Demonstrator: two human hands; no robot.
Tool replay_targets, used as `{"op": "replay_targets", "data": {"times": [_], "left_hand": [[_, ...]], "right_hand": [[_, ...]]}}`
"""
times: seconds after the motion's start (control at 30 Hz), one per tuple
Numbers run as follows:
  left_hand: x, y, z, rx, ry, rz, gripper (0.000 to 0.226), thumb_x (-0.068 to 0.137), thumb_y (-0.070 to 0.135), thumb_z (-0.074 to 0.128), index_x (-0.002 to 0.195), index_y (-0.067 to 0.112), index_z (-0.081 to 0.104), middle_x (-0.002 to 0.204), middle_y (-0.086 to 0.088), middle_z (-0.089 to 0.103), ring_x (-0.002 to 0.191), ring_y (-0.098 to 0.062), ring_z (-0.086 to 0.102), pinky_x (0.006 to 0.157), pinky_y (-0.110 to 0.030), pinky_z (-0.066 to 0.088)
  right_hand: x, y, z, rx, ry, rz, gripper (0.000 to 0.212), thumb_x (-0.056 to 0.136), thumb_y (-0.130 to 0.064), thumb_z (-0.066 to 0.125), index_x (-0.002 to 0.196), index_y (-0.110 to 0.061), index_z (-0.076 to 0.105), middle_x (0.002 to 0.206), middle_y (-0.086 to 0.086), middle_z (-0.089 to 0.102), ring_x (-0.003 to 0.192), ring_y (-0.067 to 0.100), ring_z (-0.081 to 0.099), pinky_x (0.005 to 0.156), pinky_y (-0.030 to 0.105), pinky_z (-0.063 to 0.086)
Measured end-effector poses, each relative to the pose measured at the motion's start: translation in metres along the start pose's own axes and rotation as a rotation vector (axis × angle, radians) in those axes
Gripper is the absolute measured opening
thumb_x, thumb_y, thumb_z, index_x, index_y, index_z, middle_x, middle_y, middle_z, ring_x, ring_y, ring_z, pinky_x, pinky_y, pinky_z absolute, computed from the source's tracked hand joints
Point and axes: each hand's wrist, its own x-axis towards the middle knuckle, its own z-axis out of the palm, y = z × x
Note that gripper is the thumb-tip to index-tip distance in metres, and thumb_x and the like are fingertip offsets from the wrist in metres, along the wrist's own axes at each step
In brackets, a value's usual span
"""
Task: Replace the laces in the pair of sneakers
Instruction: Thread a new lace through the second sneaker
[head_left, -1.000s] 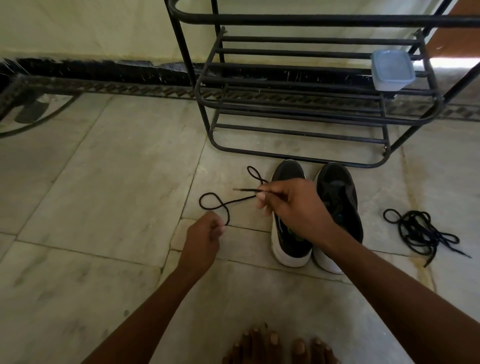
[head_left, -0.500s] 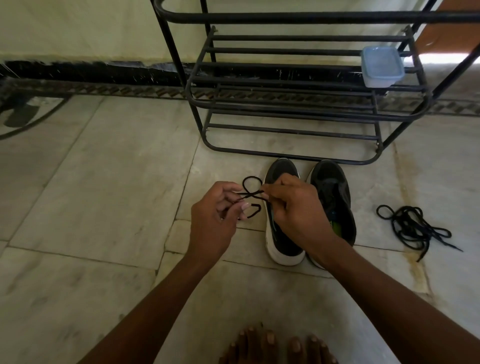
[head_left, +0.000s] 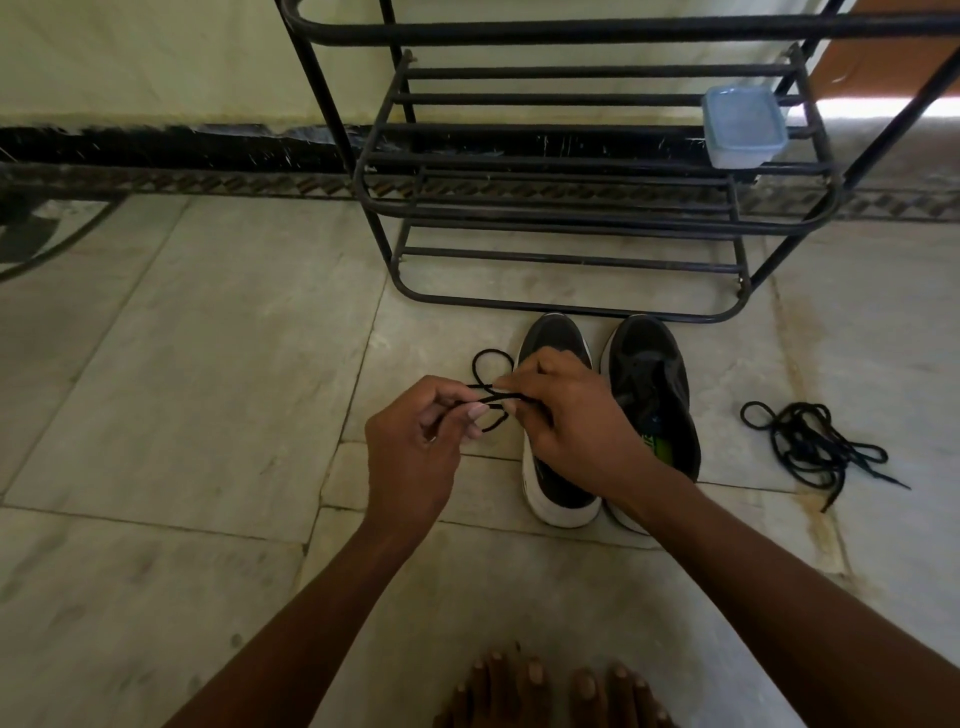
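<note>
Since a second earlier, our left hand (head_left: 410, 447) had come up from low on the floor to meet our right hand (head_left: 566, 421), and the wide loop of black lace (head_left: 488, 364) had drawn in to a small bundle between them. Both hands were closed on that lace: the left pinched it between thumb and fingertips, the right gripped it just above the toe of the left sneaker (head_left: 558, 488). One small loop stood out beyond the knuckles, and a short curl hung below.

We judged this to be the gathering of one lace, either to fold away an old one or to find the tip of a new one; we could not tell which from this view. The right sneaker (head_left: 654, 384) seemed to carry some lacing at its tongue, though the dark upper made that hard to read. A second tangle of black laces (head_left: 810, 447) lay on the floor (head_left: 208, 364), well apart to the right of the pair.

Next, we would need a free lace end and a clear look at the eyelets.

Our right hand hid the left sneaker's eyelets. The metal shoe rack (head_left: 571, 208), with a plastic container (head_left: 743, 127) on it, was cut off at the top.
</note>
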Motion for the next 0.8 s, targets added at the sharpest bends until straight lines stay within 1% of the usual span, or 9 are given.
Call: {"op": "replay_targets", "data": {"times": [0.07,0.13,0.27,0.37,0.43,0.53,0.67,0.73,0.8], "left_hand": [[-0.001,0.0,-0.002,0.003,-0.001,0.012,0.005,0.091,0.004,0.072,0.095,0.008,0.073,0.077,0.0,0.073,0.068,-0.022,0.073,0.066,-0.036,0.061],[-0.001,0.001,-0.003,0.022,-0.002,0.045,0.006,0.092,0.004,0.071,0.096,0.009,0.074,0.079,0.0,0.074,0.07,-0.021,0.073,0.065,-0.032,0.06],[0.0,0.003,-0.005,0.055,0.003,0.1,0.011,0.094,0.003,0.069,0.097,0.011,0.074,0.083,-0.001,0.072,0.07,-0.021,0.072,0.065,-0.027,0.058],[-0.001,0.002,-0.007,0.064,0.0,0.099,0.009,0.094,0.004,0.07,0.099,0.01,0.074,0.085,-0.001,0.073,0.071,-0.021,0.072,0.065,-0.031,0.06],[-0.002,0.001,-0.006,0.051,-0.001,0.052,0.013,0.092,0.007,0.073,0.104,0.011,0.073,0.087,0.001,0.074,0.077,-0.021,0.074,0.069,-0.034,0.061],[-0.005,0.002,-0.002,-0.032,0.007,-0.121,0.035,0.084,0.008,0.081,0.115,0.017,0.069,0.096,0.003,0.074,0.091,-0.017,0.073,0.076,-0.026,0.06],[-0.013,-0.001,0.0,-0.06,0.043,-0.262,0.018,0.085,0.019,0.08,0.103,0.02,0.076,0.099,0.005,0.076,0.092,-0.011,0.072,0.075,-0.031,0.057],[-0.015,0.0,-0.001,-0.068,0.044,-0.24,0.015,0.086,0.02,0.079,0.101,0.019,0.078,0.099,0.004,0.076,0.094,-0.013,0.072,0.079,-0.035,0.057],[-0.017,0.002,0.0,-0.069,0.046,-0.216,0.014,0.086,0.019,0.079,0.1,0.019,0.078,0.1,0.003,0.075,0.095,-0.017,0.072,0.084,-0.04,0.059]], "right_hand": [[0.0,-0.001,-0.002,0.113,-0.083,0.007,0.037,0.096,-0.019,0.063,0.133,-0.01,0.064,0.119,0.003,0.066,0.112,0.017,0.059,0.095,0.028,0.048],[0.002,-0.005,-0.005,0.256,-0.157,0.034,0.036,0.1,-0.019,0.062,0.135,-0.011,0.062,0.123,-0.001,0.069,0.116,0.007,0.062,0.099,0.025,0.05],[0.003,-0.01,-0.004,0.386,-0.196,0.063,0.02,0.102,-0.016,0.058,0.11,-0.011,0.075,0.088,-0.005,0.075,0.083,0.006,0.069,0.075,0.019,0.052],[-0.001,-0.011,0.001,0.387,-0.169,0.088,0.02,0.101,-0.013,0.058,0.091,-0.009,0.074,0.075,-0.004,0.07,0.07,0.011,0.065,0.068,0.032,0.054],[-0.002,-0.011,0.003,0.383,-0.146,0.091,0.023,0.101,-0.011,0.058,0.081,-0.011,0.071,0.07,-0.001,0.066,0.066,0.013,0.063,0.066,0.04,0.052],[-0.001,-0.011,0.003,0.455,-0.091,0.15,0.031,0.102,-0.01,0.056,0.078,-0.028,0.067,0.068,-0.003,0.064,0.066,0.014,0.063,0.067,0.036,0.053],[-0.001,-0.01,0.002,0.49,-0.079,0.194,0.029,0.103,-0.014,0.056,0.08,-0.027,0.068,0.067,-0.004,0.065,0.066,0.013,0.064,0.068,0.03,0.052],[0.0,-0.011,0.001,0.489,-0.104,0.188,0.031,0.103,-0.012,0.056,0.078,-0.027,0.067,0.066,-0.003,0.065,0.064,0.014,0.063,0.066,0.035,0.053],[0.0,-0.011,0.002,0.478,-0.124,0.18,0.034,0.102,-0.012,0.056,0.075,-0.028,0.067,0.065,-0.001,0.065,0.063,0.02,0.063,0.065,0.045,0.054]]}}
